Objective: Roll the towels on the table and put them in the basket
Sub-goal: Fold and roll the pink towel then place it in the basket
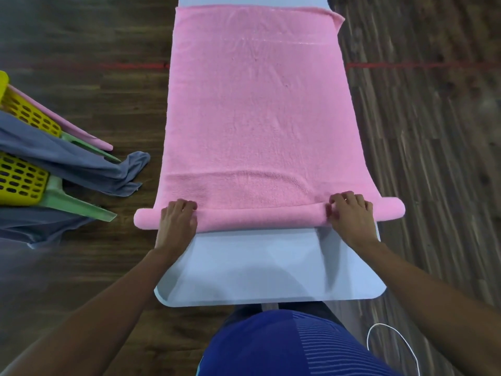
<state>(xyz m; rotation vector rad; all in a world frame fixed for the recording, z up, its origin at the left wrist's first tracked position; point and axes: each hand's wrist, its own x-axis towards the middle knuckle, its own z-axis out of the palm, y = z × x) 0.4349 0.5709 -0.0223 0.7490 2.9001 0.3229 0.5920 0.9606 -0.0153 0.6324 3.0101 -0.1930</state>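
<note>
I see the pink terry towel [257, 104] spread lengthwise on the pale grey desk [265, 267], its near edge rolled into a tube. My left hand [177, 222] curls over the roll near its left end, and my right hand [351, 215] grips it near the right end. The yellow perforated plastic basket [24, 177] sits left of the desk, with a grey cloth [67, 158] draped over it.

Both bare forearms reach forward, spread apart. The left hand [177, 221] and right hand [349, 217] lie palm-down, fingers curled over the towel roll [260, 217] near its left and right ends.
</note>
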